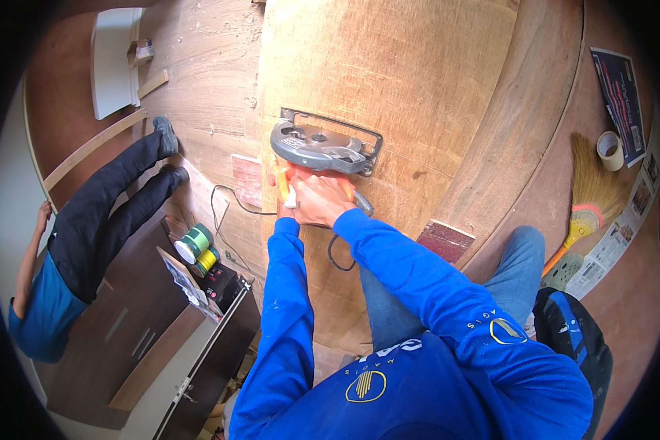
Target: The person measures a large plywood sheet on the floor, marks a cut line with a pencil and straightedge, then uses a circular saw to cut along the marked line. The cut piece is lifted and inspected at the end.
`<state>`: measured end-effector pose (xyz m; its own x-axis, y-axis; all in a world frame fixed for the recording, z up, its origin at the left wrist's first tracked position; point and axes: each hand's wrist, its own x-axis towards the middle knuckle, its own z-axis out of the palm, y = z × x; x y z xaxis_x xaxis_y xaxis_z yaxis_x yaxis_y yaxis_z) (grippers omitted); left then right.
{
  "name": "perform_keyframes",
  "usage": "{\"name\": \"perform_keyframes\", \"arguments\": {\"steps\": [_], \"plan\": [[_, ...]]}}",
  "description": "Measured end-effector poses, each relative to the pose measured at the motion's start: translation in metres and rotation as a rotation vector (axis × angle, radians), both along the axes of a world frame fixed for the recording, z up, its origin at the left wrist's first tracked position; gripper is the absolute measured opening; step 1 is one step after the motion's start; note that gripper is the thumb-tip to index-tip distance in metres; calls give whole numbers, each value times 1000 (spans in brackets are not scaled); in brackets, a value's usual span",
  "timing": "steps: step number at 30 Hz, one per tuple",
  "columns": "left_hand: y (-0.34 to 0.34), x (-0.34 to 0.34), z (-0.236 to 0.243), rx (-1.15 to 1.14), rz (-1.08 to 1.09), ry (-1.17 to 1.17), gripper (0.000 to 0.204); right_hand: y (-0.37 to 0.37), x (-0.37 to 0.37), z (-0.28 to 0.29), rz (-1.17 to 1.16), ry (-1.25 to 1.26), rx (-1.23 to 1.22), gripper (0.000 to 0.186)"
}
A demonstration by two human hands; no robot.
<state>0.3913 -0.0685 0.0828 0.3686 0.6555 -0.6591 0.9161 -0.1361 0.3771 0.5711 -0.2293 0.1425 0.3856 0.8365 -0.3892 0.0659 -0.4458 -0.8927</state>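
A circular saw (319,147) with a dark guard, black base plate and orange body rests on a large wooden board (396,59). Closed over its orange grip, my right hand (321,199) hides part of the body. My left hand (286,209) is beside it at the saw's left end, its fingers wrapped on the orange housing and partly covered by the right hand. A black power cord (231,198) trails off to the left. The blade itself cannot be seen under the guard.
Another person (88,227) stands at left, holding a wooden strip (92,150). Wire spools (196,244) sit on a dark cabinet at lower left. On the right lie a broom (590,198), a tape roll (609,150) and a black bag (576,345). A reddish block (446,240) is near my knee.
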Motion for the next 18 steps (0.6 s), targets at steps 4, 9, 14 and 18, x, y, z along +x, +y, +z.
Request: {"name": "perform_keyframes", "arguments": {"steps": [4, 9, 14, 18], "plan": [[4, -1, 0, 6, 1, 1, 49, 8, -5, -7, -36, 21, 22, 53], [11, 0, 1, 14, 1, -2, 49, 15, -9, -13, -60, -18, 39, 51], [16, 3, 2, 14, -5, -3, 49, 15, -4, -7, -30, -10, 43, 46], [21, 6, 1, 15, -11, -4, 50, 19, 0, -2, -10, -11, 4, 40]]}}
